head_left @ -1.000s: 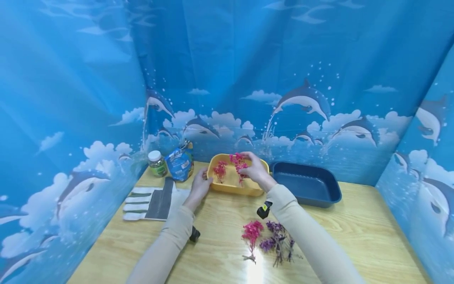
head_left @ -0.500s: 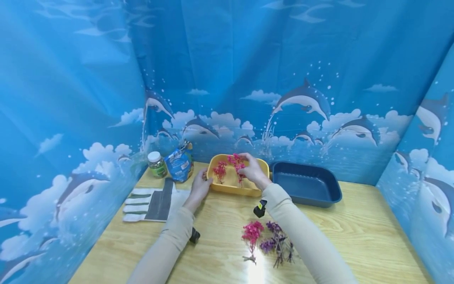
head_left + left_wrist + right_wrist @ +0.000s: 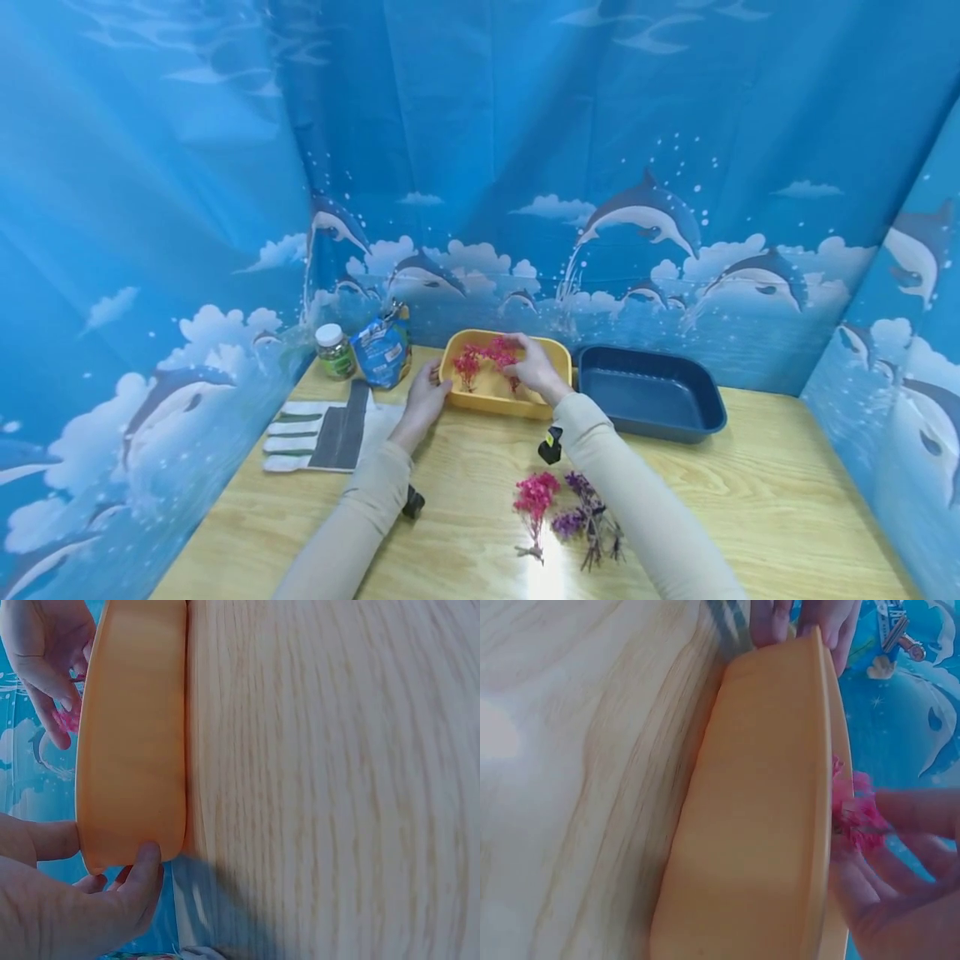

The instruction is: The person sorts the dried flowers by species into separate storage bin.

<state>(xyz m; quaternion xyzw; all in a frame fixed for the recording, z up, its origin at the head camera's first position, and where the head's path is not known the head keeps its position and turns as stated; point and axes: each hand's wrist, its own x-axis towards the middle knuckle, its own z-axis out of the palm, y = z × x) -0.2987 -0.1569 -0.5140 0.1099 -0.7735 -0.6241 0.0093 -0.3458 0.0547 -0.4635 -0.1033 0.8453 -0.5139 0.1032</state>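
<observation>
Pink dried flowers [image 3: 500, 353] sit pinched in the right hand [image 3: 534, 368] mid-frame, while the left hand [image 3: 424, 398] grips the yellow tray [image 3: 501, 406], presumably for steadiness.

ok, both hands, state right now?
Left hand: closed, gripping one end of the yellow tray.
Right hand: closed, holding a pink flower sprig at the tray.

From above, a hand can reach the navy tray [image 3: 651, 393]; the yellow tray [image 3: 498, 406] blocks its left.
</observation>
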